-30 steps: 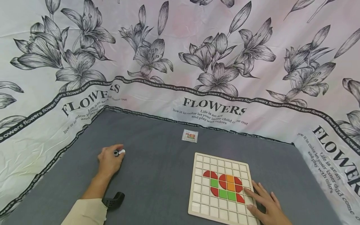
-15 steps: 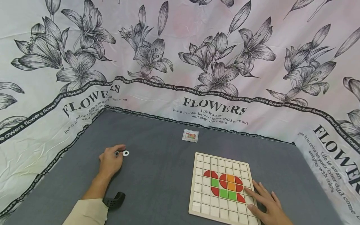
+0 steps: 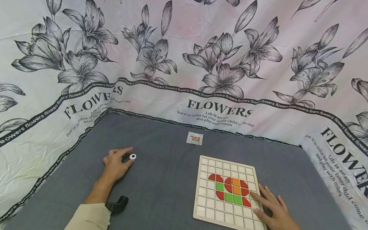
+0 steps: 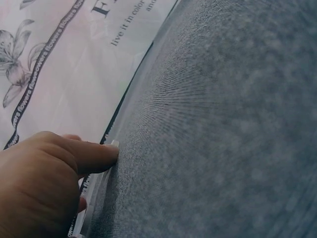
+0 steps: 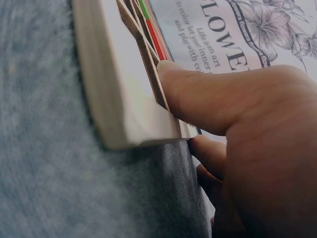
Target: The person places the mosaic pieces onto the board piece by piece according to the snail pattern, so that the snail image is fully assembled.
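In the head view, my left hand (image 3: 116, 164) is at the left, low over the grey cloth. It pinches a small white round tile with a black dot (image 3: 132, 156), like an eye; the index finger reaches out straight above it. A white edge (image 4: 115, 144) shows at the thumb tip in the left wrist view. At the right, my right hand (image 3: 274, 209) rests on the right edge of a wooden grid board (image 3: 196, 204), fingers fairly straight. The thumb (image 5: 193, 94) lies on the board's rim in the right wrist view. Red, green and orange tiles (image 3: 228, 198) form a figure among white squares.
A small picture card (image 3: 194, 138) with a similar coloured figure lies beyond the board, near the back edge of the table. Flower-printed cloth walls (image 3: 161, 105) enclose the back and sides. A black wrist strap mount (image 3: 118, 204) sticks out from the left forearm.
My left hand has shifted slightly right with the white tile, which now shows its round face rather than a tilted side. The index finger has straightened. The right hand and board stay put.
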Action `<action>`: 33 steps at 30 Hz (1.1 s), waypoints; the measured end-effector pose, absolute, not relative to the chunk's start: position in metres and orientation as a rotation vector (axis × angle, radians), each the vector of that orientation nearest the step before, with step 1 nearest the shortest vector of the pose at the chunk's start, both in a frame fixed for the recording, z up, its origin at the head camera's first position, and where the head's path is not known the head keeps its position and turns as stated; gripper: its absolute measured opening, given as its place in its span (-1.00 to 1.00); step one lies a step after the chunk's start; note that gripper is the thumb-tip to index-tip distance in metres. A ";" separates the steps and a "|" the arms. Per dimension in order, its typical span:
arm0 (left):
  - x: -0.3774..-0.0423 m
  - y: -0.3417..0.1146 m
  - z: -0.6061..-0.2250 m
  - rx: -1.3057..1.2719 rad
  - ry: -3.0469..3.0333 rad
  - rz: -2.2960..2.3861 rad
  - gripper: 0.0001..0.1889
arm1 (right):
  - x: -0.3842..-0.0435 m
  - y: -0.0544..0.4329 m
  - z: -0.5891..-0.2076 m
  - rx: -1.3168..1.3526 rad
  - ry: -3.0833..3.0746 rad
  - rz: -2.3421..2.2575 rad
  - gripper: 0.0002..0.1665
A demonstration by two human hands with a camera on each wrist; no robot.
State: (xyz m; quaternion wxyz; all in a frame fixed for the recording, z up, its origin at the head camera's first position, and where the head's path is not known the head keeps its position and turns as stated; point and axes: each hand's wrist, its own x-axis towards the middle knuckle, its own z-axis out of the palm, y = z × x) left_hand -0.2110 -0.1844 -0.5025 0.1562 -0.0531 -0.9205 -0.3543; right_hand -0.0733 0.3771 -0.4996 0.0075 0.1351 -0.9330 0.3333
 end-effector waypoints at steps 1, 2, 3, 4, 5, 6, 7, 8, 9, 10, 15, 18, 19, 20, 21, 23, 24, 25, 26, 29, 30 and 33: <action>-0.211 -0.184 -0.502 -0.152 -2.649 -1.012 -0.53 | -0.073 0.377 -0.500 0.418 -2.920 1.043 -0.43; -0.211 -0.184 -0.502 -0.153 -2.659 -1.014 -0.52 | -0.073 0.378 -0.499 0.416 -2.922 1.041 -0.43; -0.211 -0.183 -0.501 -0.154 -2.666 -1.014 -0.51 | -0.073 0.378 -0.499 0.412 -2.925 1.042 -0.43; -0.212 -0.183 -0.501 -0.158 -2.666 -1.014 -0.51 | -0.073 0.378 -0.499 0.410 -2.925 1.041 -0.43; -0.212 -0.182 -0.501 -0.163 -2.661 -1.016 -0.50 | -0.073 0.378 -0.499 0.407 -2.927 1.041 -0.43; -0.212 -0.182 -0.501 -0.168 -2.654 -1.015 -0.49 | -0.072 0.378 -0.499 0.404 -2.931 1.040 -0.43; -0.212 -0.182 -0.501 -0.171 -2.648 -1.017 -0.47 | -0.072 0.378 -0.499 0.403 -2.931 1.037 -0.43; -0.212 -0.181 -0.501 -0.178 -2.645 -1.018 -0.45 | -0.072 0.379 -0.499 0.402 -2.931 1.037 -0.43; -0.212 -0.181 -0.501 -0.183 -2.645 -1.020 -0.44 | -0.072 0.379 -0.499 0.400 -2.932 1.039 -0.43; -0.212 -0.182 -0.501 -0.186 -2.650 -1.024 -0.44 | -0.072 0.379 -0.499 0.398 -2.933 1.038 -0.43; -0.211 -0.182 -0.500 -0.176 -2.666 -1.052 -0.48 | -0.072 0.379 -0.498 0.385 -2.940 1.051 -0.43; -0.211 -0.181 -0.499 -0.206 -2.608 -1.064 -0.51 | -0.072 0.379 -0.497 0.399 -2.921 1.046 -0.44; -0.212 -0.180 -0.498 -0.227 -2.575 -1.067 -0.51 | -0.072 0.378 -0.497 0.403 -2.915 1.043 -0.44; -0.212 -0.179 -0.498 -0.249 -2.540 -1.066 -0.52 | -0.072 0.378 -0.497 0.409 -2.910 1.037 -0.44; -0.212 -0.178 -0.496 -0.268 -2.504 -1.066 -0.52 | -0.072 0.378 -0.496 0.410 -2.908 1.033 -0.44; -0.212 -0.175 -0.493 -0.307 -2.437 -1.057 -0.51 | -0.072 0.377 -0.496 0.413 -2.906 1.031 -0.44; -0.212 -0.173 -0.491 -0.323 -2.407 -1.055 -0.51 | -0.072 0.377 -0.496 0.408 -2.910 1.035 -0.44; -0.211 -0.170 -0.489 -0.337 -2.381 -1.055 -0.51 | -0.072 0.377 -0.496 0.402 -2.917 1.039 -0.44; -0.209 -0.167 -0.486 -0.353 -2.358 -1.055 -0.50 | -0.072 0.377 -0.496 0.398 -2.922 1.047 -0.44; -0.207 -0.156 -0.478 -0.414 -2.303 -1.065 -0.50 | -0.072 0.377 -0.496 0.393 -2.933 1.064 -0.44; -0.207 -0.152 -0.475 -0.439 -2.287 -1.076 -0.50 | -0.072 0.377 -0.496 0.392 -2.933 1.066 -0.44; -0.209 -0.138 -0.470 -0.523 -2.245 -1.098 -0.49 | -0.072 0.376 -0.496 0.400 -2.927 1.057 -0.44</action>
